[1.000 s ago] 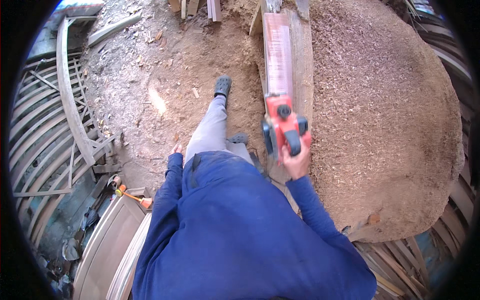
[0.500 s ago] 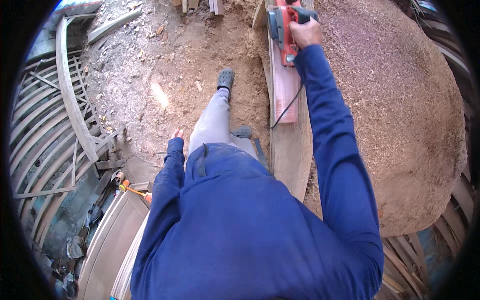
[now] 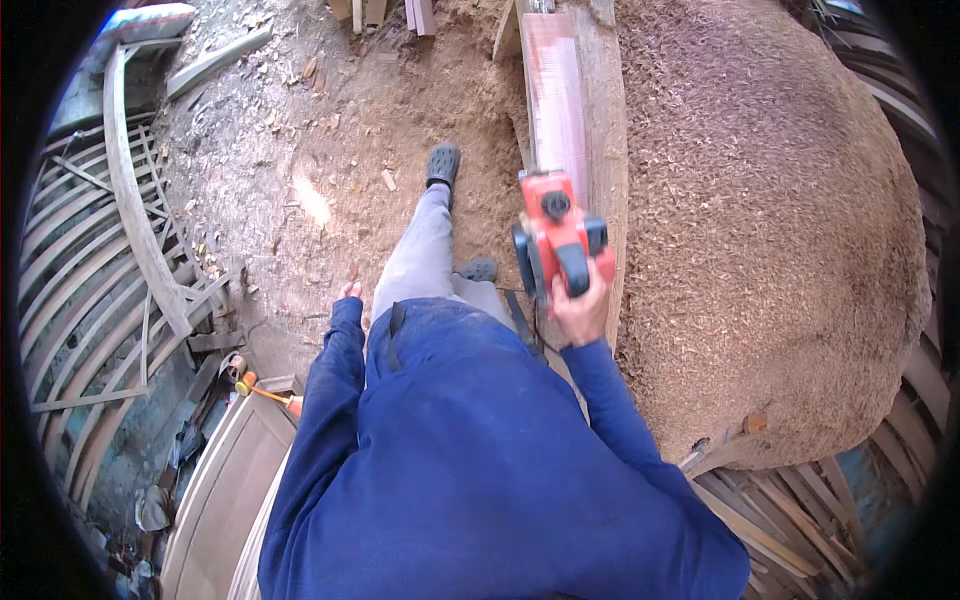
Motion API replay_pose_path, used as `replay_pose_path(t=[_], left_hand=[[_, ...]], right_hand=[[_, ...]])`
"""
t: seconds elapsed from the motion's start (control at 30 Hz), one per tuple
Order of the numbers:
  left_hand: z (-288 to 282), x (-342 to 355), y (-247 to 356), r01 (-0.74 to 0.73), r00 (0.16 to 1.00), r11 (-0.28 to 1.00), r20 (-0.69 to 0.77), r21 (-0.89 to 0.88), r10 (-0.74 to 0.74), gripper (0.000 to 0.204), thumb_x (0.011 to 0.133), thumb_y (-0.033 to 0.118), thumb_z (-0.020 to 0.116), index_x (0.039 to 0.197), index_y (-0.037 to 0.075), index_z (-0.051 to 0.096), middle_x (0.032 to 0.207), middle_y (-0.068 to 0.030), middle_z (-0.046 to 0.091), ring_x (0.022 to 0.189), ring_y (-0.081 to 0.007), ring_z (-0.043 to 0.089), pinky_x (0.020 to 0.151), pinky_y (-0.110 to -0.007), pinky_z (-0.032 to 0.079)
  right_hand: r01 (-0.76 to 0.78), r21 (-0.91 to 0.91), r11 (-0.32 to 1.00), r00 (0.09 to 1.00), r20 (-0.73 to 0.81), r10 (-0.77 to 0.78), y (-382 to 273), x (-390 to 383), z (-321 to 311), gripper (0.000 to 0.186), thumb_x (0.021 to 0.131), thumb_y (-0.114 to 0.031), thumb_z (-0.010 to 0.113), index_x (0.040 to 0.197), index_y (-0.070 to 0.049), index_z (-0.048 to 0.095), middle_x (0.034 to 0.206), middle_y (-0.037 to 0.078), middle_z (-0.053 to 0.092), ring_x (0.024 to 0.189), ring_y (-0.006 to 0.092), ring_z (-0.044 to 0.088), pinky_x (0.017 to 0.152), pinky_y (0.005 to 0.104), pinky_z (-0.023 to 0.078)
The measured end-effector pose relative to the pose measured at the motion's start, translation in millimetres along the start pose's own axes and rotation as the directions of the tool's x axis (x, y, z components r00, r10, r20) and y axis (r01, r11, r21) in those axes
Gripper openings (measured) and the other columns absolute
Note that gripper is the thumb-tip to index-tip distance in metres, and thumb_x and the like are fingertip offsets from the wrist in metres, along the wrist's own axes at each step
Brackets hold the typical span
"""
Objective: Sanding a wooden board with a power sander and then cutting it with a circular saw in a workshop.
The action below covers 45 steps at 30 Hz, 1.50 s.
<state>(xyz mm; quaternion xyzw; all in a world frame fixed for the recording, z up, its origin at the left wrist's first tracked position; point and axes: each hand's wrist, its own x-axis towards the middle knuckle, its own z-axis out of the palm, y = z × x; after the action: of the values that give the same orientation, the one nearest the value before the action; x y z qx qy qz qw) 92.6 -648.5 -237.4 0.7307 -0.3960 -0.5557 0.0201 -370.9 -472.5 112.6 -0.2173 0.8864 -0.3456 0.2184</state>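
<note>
Clasping the red-black power planer (image 3: 553,240) by handle, the right hand (image 3: 583,310) probably steers along pinkish flat wooden board (image 3: 558,100); left hand (image 3: 350,290) hangs apart, grip unclear.

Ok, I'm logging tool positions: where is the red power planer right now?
In the head view, the red planer is right of centre, in the right hand, at the near end of the pinkish board's visible stretch.

Chip-strewn floor (image 3: 340,130), bright patch (image 3: 311,201); shavings heap (image 3: 770,240) right.
</note>
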Motion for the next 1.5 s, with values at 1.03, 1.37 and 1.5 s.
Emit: replay_pose_path(t=[1.03, 1.37, 1.5], left_hand=[[15.7, 16.3, -18.3, 0.045, 0.999, 0.999, -0.009, 0.016, -0.045, 0.045, 0.094, 0.03, 0.063, 0.131, 0.007, 0.052, 0.107, -0.0064, 0.066, 0.089, -0.0156, 0.064, 0.072, -0.027, 0.051], [11.1, 7.6, 24.4, 0.009, 1.0, 0.979, -0.006, -0.205, -0.01, 0.055, 0.091, 0.041, 0.064, 0.137, 0.016, 0.047, 0.112, -0.0012, 0.067, 0.085, -0.0143, 0.057, 0.058, -0.027, 0.044], [8.5, 4.1, 4.0, -0.043, 0.997, 0.971, -0.073, -0.234, 0.027, 0.049, 0.092, 0.04, 0.063, 0.133, 0.016, 0.052, 0.103, -0.001, 0.067, 0.078, -0.0137, 0.057, 0.058, -0.026, 0.043]], right_hand=[[0.033, -0.032, 0.999, 0.999, -0.034, -0.034, -3.1, 70.7, 18.6, 0.032, 0.076, -0.016, 0.069, 0.103, 0.001, 0.062, 0.083, 0.02, 0.067, 0.079, 0.0323, 0.068, 0.071, 0.0402, 0.053], [0.169, 0.136, 0.976, 0.976, -0.16, -0.147, -63.2, 293.2, 41.3, 0.019, 0.074, -0.015, 0.071, 0.085, 0.0, 0.065, 0.06, 0.004, 0.062, 0.047, 0.0124, 0.057, 0.043, 0.0295, 0.045], [0.172, 0.348, 0.921, 0.985, -0.062, -0.16, -10.2, 182.0, -5.8, 0.025, 0.079, -0.008, 0.069, 0.102, 0.0, 0.061, 0.076, 0.003, 0.062, 0.055, 0.0107, 0.059, 0.045, 0.0262, 0.048]])
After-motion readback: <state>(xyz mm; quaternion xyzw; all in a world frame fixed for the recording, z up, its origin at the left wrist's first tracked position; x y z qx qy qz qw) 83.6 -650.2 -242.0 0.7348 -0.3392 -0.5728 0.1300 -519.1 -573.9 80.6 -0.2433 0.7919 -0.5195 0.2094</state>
